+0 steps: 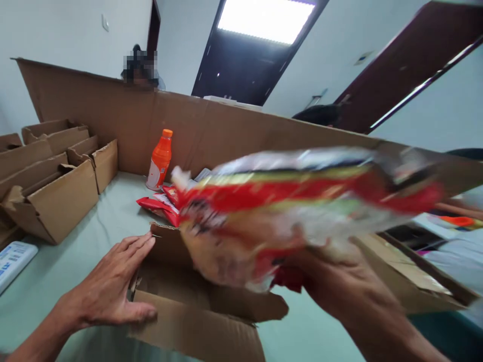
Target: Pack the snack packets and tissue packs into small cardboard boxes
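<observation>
My right hand (335, 271) is closed round the underside of a large plastic food packet (241, 236), red, yellow and partly clear, blurred by motion. The packet is tilted above an open cardboard box (196, 322) and hides part of its inside and right end. At the box's left end, my left hand (116, 286) grips it, fingertips on the far wall and thumb by the near wall. Behind the box lie small red packets (160, 207), partly covered by the large packet. An orange bottle (160, 161) stands upright behind them.
Several open cardboard boxes (68, 201) stand on the left, with a white device with blue markings (17, 261) near them. A tall cardboard partition (124, 110) crosses the back of the table. Another cardboard box (400, 271) is at right. A person's head (139, 68) shows beyond the partition.
</observation>
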`<state>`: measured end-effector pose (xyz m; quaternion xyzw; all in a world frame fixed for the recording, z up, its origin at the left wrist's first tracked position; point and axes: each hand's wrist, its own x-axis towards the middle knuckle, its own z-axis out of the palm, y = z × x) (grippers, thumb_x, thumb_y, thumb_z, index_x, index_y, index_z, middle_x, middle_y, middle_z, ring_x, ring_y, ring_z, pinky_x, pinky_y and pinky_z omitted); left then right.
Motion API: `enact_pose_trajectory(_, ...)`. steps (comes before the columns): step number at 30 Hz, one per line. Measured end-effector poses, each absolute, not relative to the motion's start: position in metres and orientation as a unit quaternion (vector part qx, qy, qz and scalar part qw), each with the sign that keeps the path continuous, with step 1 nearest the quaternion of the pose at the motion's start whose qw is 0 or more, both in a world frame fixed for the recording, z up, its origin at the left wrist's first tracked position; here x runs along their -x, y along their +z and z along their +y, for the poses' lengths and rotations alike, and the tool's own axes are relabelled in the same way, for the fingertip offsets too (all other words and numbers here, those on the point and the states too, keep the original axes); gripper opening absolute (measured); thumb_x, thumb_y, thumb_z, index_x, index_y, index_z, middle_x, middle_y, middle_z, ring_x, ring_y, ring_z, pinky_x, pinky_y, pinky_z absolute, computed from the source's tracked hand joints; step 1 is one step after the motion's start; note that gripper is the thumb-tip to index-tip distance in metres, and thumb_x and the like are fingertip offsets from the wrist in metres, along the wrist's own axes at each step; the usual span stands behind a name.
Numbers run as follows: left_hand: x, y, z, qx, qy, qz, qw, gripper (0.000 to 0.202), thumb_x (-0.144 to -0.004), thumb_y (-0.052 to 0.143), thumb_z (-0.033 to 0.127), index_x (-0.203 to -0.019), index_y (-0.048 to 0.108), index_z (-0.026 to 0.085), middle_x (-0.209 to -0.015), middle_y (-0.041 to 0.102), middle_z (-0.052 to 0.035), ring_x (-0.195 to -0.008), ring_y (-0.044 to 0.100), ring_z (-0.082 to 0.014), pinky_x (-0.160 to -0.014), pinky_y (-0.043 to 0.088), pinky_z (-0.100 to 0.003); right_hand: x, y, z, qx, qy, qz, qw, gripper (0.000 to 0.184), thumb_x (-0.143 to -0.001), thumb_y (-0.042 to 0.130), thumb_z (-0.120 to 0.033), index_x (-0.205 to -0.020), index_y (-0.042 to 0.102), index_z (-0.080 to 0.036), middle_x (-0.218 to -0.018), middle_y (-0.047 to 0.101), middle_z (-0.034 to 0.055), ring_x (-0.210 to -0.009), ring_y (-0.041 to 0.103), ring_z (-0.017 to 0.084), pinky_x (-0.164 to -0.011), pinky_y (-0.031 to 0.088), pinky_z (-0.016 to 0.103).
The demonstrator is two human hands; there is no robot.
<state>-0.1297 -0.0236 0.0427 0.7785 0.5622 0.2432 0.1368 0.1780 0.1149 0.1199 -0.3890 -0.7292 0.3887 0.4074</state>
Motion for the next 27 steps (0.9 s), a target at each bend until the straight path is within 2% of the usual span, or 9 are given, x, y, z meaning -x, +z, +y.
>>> enact_pose_trajectory(2, 0.129, 0.043, -0.024, -0.776, 0.265, 0.555, 0.141, 0.098, -0.075, 0.082, 0.047, -0.156, 0.033, 0.022, -0.157, 0.044, -0.017, -0.143, 0.041, -0.0407, -0.116, 0.041, -0.06, -0.174, 0.115, 0.103, 0.362, 0.365, -0.799, 0.311, 0.044, -0.084, 0.064, -0.06, -0.062, 0.062, -0.023, -0.053, 0.058, 0.0016, -0.043, 0.053, 0.016, -0.037, 0.042, 0.026)
enact_pose_trajectory(5, 0.129, 0.038, -0.026, -0.769, 0.288, 0.555, 0.137, 0.106, -0.075, 0.082, 0.049, -0.159, 0.023, 0.022, -0.159, 0.04, -0.0189, -0.145, 0.039, -0.0408, -0.118, 0.039, -0.06, -0.165, 0.113, 0.096, 0.315, 0.308, -0.878, 0.188, 0.041, -0.094, 0.049, -0.052, -0.072, 0.068, -0.023, -0.073, 0.07, 0.0056, -0.068, 0.067, 0.023, -0.059, 0.054, 0.029)
enact_pose_trajectory(8, 0.13, 0.027, -0.028, -0.755, 0.293, 0.572, 0.132, 0.118, -0.075, 0.081, 0.053, -0.162, 0.008, 0.021, -0.162, 0.033, -0.0231, -0.148, 0.035, -0.0423, -0.119, 0.035, -0.063, -0.154, 0.109, 0.099, 0.309, 0.24, -0.917, 0.084, 0.04, -0.098, 0.036, -0.038, -0.084, 0.071, -0.025, -0.085, 0.074, 0.0048, -0.076, 0.069, 0.021, -0.068, 0.053, 0.029)
enact_pose_trajectory(10, 0.13, 0.021, -0.029, -0.747, 0.293, 0.582, 0.133, 0.122, -0.074, 0.083, 0.048, -0.163, 0.004, 0.022, -0.164, 0.03, -0.0226, -0.149, 0.033, -0.0428, -0.119, 0.034, -0.064, -0.143, 0.103, 0.101, 0.328, 0.166, -0.93, 0.009, 0.036, -0.097, 0.036, -0.028, -0.087, 0.071, -0.024, -0.088, 0.076, 0.0049, -0.076, 0.07, 0.021, -0.065, 0.05, 0.027)
enact_pose_trajectory(14, 0.126, 0.02, -0.028, -0.741, 0.292, 0.59, 0.133, 0.122, -0.072, 0.082, 0.04, -0.163, 0.003, 0.022, -0.166, 0.027, -0.0227, -0.15, 0.032, -0.043, -0.12, 0.033, -0.065, -0.114, 0.087, 0.1, 0.324, 0.078, -0.936, -0.116, 0.024, -0.087, 0.052, -0.014, -0.089, 0.075, -0.021, -0.092, 0.079, 0.0083, -0.077, 0.073, 0.023, -0.063, 0.046, 0.027)
enact_pose_trajectory(20, 0.126, 0.022, -0.028, -0.749, 0.287, 0.583, 0.129, 0.112, -0.077, 0.08, 0.047, -0.162, 0.012, 0.023, -0.164, 0.031, -0.0212, -0.149, 0.033, -0.0421, -0.12, 0.033, -0.065, -0.108, 0.086, 0.099, 0.286, 0.1, -0.941, -0.152, 0.024, -0.091, 0.056, -0.018, -0.106, 0.075, -0.017, -0.106, 0.078, 0.0127, -0.095, 0.073, 0.027, -0.08, 0.051, 0.034)
enact_pose_trajectory(24, 0.134, 0.011, -0.037, -0.72, 0.33, 0.598, 0.123, 0.097, -0.088, 0.069, 0.058, -0.162, 0.014, 0.026, -0.167, 0.025, -0.0196, -0.152, 0.028, -0.0417, -0.121, 0.029, -0.066, -0.126, 0.09, 0.098, 0.296, 0.114, -0.942, -0.111, 0.04, -0.09, 0.061, -0.021, -0.129, 0.067, -0.02, -0.125, 0.073, 0.0114, -0.111, 0.07, 0.028, -0.091, 0.052, 0.038)
enact_pose_trajectory(25, 0.135, 0.008, -0.04, -0.702, 0.354, 0.606, 0.124, 0.093, -0.09, 0.065, 0.06, -0.161, 0.015, 0.028, -0.168, 0.024, -0.0188, -0.153, 0.028, -0.0414, -0.12, 0.03, -0.066, -0.129, 0.089, 0.097, 0.299, 0.117, -0.942, -0.097, 0.038, -0.092, 0.059, -0.02, -0.129, 0.068, -0.021, -0.124, 0.074, 0.0103, -0.11, 0.07, 0.027, -0.089, 0.052, 0.037)
enact_pose_trajectory(27, 0.138, 0.004, -0.044, -0.658, 0.406, 0.62, 0.135, 0.086, -0.093, 0.058, 0.064, -0.16, 0.018, 0.028, -0.167, 0.026, -0.0184, -0.152, 0.03, -0.0416, -0.118, 0.035, -0.065, -0.129, 0.085, 0.094, 0.301, 0.114, -0.942, -0.09, 0.029, -0.093, 0.053, -0.014, -0.111, 0.075, -0.021, -0.11, 0.078, 0.008, -0.098, 0.073, 0.024, -0.081, 0.053, 0.034)
